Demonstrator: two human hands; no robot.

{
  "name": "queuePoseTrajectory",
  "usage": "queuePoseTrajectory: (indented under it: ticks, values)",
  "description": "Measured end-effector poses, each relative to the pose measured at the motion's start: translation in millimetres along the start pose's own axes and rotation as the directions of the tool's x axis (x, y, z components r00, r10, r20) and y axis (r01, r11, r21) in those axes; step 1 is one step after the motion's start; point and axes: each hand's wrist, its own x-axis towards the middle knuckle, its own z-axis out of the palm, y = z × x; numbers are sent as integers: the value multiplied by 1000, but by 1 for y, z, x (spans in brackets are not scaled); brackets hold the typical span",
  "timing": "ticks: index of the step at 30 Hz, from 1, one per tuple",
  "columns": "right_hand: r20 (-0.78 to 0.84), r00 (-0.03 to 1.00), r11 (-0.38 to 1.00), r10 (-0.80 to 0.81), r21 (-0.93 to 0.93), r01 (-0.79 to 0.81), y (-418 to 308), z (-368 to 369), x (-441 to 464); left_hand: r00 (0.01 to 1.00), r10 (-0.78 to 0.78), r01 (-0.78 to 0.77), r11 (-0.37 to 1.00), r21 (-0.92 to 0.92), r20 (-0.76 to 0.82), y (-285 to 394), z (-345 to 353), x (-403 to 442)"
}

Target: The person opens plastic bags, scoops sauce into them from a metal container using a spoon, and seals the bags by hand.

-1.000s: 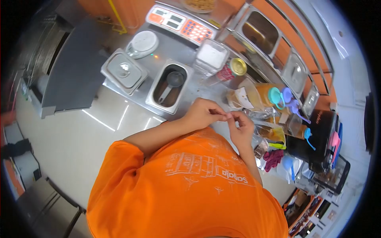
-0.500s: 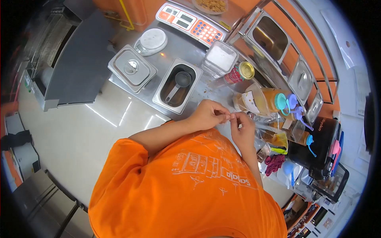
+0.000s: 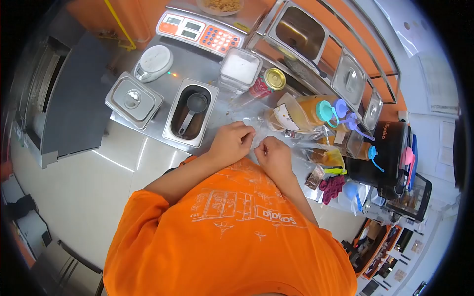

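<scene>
My left hand [image 3: 231, 144] is closed in a pinch just above the counter's front edge, close to my orange shirt. A short gap away, my right hand [image 3: 275, 154] is closed too, its fingers curled in. Thin clear plastic, seemingly a bag [image 3: 256, 129], shows between and just beyond both hands; its edges are hard to make out. To the left of my left hand stands a steel container [image 3: 210, 116] with a grey measuring scoop [image 3: 196, 103] inside.
A lidded steel container [image 3: 132, 98], a round white scale [image 3: 156, 61] and a price scale [image 3: 197, 32] stand at the left and back. A white-filled tub [image 3: 240, 66], a can [image 3: 266, 84], capped bottles [image 3: 324, 111] and a black appliance [image 3: 377, 158] line the right.
My hands have moved apart from fingertips touching, leaving a gap with clear plastic between them. The view has shifted, so the counter things appear farther left.
</scene>
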Motion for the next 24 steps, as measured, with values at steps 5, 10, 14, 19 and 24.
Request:
queuePoseTrajectory:
  ticks: [5, 10, 14, 19, 24]
  values:
    - [-93, 989, 993, 111, -41, -115, -15, -10, 12, 902, 250, -383, 842, 380, 353, 1, -7, 1]
    - [-94, 996, 997, -4, -81, -3, -2, -4, 12, 869, 409, -488, 801, 347, 278, 12, -9, 12]
    - [-296, 953, 997, -66, -48, 54, -6, -6, 21, 911, 412, -386, 842, 378, 14, 16, -12, 27]
    - [-384, 911, 989, -148, -32, 147, -20, -10, 30, 956, 285, -269, 946, 180, -73, 35, -16, 43]
    - [-498, 856, 990, -140, -55, 130, -12, -11, 42, 957, 262, -255, 964, 71, -124, 28, -18, 49]
